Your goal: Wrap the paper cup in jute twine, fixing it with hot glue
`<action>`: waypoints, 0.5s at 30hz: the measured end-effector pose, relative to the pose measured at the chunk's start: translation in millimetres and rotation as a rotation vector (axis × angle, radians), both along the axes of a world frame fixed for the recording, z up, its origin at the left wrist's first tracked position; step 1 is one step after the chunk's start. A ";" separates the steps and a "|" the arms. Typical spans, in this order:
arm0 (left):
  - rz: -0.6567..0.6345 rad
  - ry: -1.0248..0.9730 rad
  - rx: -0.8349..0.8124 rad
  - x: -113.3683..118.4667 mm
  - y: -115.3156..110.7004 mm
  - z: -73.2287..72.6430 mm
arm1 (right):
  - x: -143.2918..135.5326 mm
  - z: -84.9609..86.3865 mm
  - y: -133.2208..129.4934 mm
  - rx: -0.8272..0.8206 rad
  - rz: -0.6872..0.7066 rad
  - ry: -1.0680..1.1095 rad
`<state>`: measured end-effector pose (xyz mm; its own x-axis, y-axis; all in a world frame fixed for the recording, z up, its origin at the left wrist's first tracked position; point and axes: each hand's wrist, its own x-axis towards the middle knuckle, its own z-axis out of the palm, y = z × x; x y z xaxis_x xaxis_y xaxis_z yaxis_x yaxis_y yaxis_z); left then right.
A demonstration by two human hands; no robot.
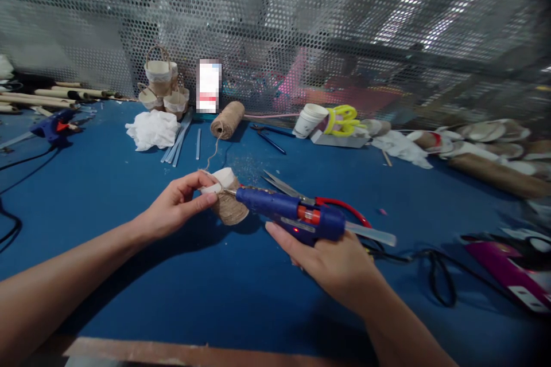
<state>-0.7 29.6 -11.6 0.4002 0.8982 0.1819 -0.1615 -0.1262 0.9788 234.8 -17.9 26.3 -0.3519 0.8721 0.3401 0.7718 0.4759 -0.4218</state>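
My left hand (181, 203) pinches the white rim of a small paper cup (232, 209) whose side is wrapped in brown twine. The cup is tilted above the table. In my right hand (331, 264) is a blue hot glue gun (279, 206), its nozzle at the twine near the cup's rim. A clear glue stick (374, 235) juts from the gun's back, and a small red light glows on its body. From the cup a strand of twine runs back to a twine spool (228, 120). Scissors with red handles (336, 203) lie partly behind the gun.
Twine-wrapped cups (161, 80) stand at the back left beside crumpled white tissue (152, 129) and glue sticks (177, 140). Pliers (271, 140), a white cup (309, 120) and yellow-handled scissors (342, 120) lie behind. Another glue gun (54, 126) is left; a black cord (443, 278) curls right.
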 end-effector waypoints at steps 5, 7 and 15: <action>-0.011 -0.019 0.016 0.0 -0.4 0.5 | 1.7 3.6 -1.2 -0.012 0.025 -0.041; -0.022 -0.025 0.020 -0.3 -0.3 0.4 | 2.7 3.8 -0.9 -0.021 0.032 -0.063; -0.047 -0.033 0.050 -1.9 0.7 -1.5 | 1.0 7.3 -1.5 -0.091 -0.068 -0.038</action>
